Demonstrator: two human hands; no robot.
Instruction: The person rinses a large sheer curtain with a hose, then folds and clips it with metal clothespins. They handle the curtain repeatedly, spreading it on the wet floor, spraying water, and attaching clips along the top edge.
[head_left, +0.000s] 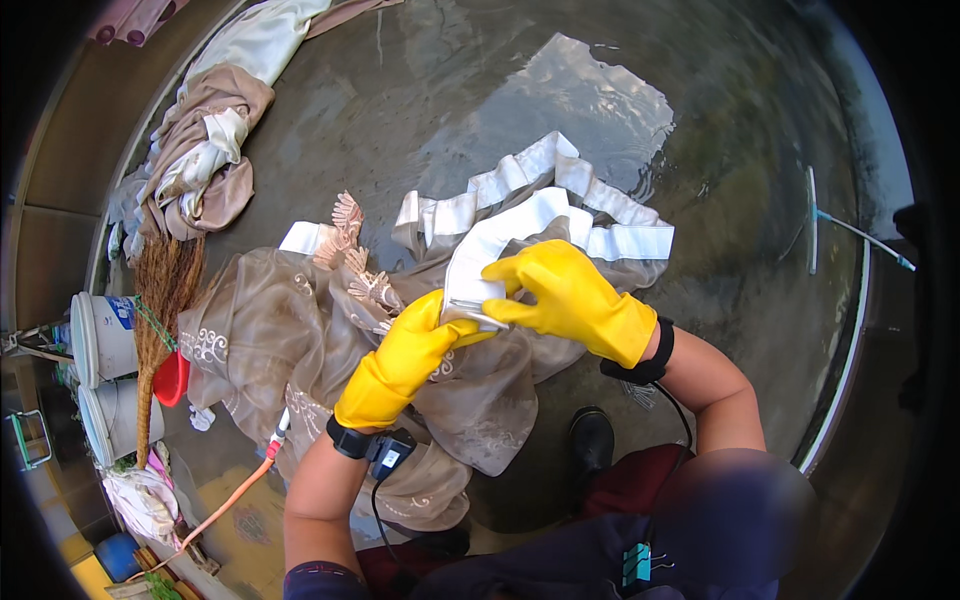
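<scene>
Yellow rubber gloves cover both of my hands. In front of me a sheer grey-brown curtain (259, 315) with pale embroidery and peach lace trim (371, 285) lies bunched on the wet floor. Its white heading tape (517, 217) is folded in loops on top. My left hand (405, 356) grips the lower end of this tape. Thin metal pieces that look like a curtain hook (471, 306) show at the tape there. My right hand (570, 300) pinches the same tape from the right, its fingertips partly hiding the fold.
Several metal hooks (639, 394) lie near my boot (591, 439). At left are heaped curtains (206, 150), a straw broom (154, 337), white buckets (109, 337), a red scoop (172, 381) and an orange hose (232, 499). A floor squeegee (813, 217) is at right. Water covers the floor.
</scene>
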